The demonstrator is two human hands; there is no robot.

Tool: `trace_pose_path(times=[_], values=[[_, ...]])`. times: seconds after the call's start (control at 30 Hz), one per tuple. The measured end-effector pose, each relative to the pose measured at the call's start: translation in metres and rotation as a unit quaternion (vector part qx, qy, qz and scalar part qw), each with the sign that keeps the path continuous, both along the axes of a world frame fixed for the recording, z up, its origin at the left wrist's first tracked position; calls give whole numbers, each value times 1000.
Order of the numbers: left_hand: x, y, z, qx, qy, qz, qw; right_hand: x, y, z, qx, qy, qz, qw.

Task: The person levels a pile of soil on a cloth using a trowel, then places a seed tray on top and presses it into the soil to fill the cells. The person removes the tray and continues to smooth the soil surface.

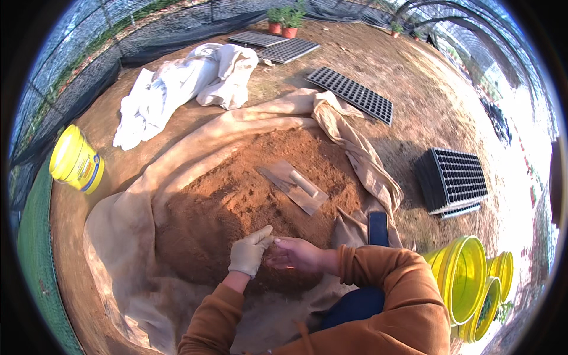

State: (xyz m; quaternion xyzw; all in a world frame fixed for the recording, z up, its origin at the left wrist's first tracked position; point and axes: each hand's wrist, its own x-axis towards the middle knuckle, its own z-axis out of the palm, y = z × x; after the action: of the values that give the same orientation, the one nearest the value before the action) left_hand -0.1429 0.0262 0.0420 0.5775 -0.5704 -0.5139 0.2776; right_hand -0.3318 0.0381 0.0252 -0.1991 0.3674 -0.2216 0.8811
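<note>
My left hand (248, 254) wears a pale work glove and is raised over the near side of a heap of reddish-brown soil (213, 213). Bare, my right hand (295, 255) meets the gloved fingertips; whether anything small is pinched between them cannot be told. The soil lies on a tan cloth sheet (120, 235) with bunched edges. Beyond my hands, a flat metal plastering trowel (284, 179) with a pale handle rests on the heap. A dark smartphone (378, 228) lies on the sheet's right edge.
Yellow buckets (461, 279) stand at the near right, another yellow bucket (77, 159) at far left. Stacked black seedling trays (457, 177) are on the right; a single tray (350, 94) lies beyond the sheet. White fabric (177, 88) is crumpled at the upper left, near potted plants (288, 22).
</note>
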Motion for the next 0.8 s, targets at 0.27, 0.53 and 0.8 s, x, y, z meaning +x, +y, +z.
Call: trace_pose_path(times=[0.27,0.53,0.8], values=[[-2,4,-15,-205,-108,-134,964,1,11,0,37,35,-31,998],[3,18,-46,32,-59,-79,995,5,24,-39,26,98,30,994],[-12,15,-38,19,-201,-198,959,-18,30,-29,30,139,73,987]])
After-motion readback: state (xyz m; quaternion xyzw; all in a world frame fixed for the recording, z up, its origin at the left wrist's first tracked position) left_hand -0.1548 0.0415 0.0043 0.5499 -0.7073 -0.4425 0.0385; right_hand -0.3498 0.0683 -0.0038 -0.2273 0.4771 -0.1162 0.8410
